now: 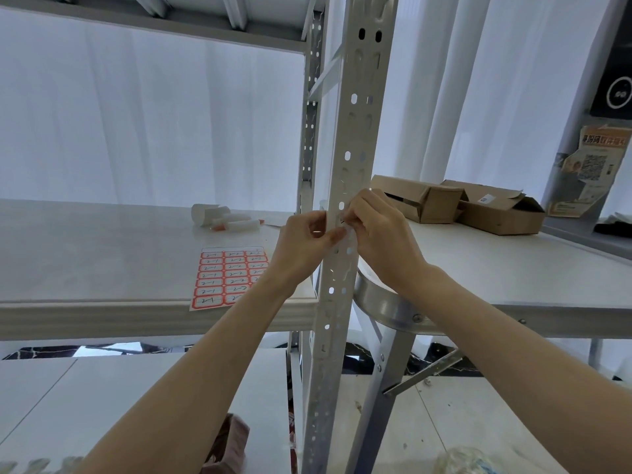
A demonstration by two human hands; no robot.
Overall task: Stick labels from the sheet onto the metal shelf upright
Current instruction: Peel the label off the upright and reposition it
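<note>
Left hand and right hand pinch a pale label against the perforated upright.

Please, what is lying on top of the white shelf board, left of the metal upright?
A label sheet with red-framed labels near the front edge, and farther back white tubes with orange ends. The left hand and forearm cover the sheet's right side.

The metal shelf upright stood vertical, pale grey, punched with oval holes and keyhole slots. A small pale label lay against its front face at mid height, pinched between the left hand and the right hand. Left of it the label sheet lay flat, with rows of red-bordered handwritten labels and its far row blank.
</note>
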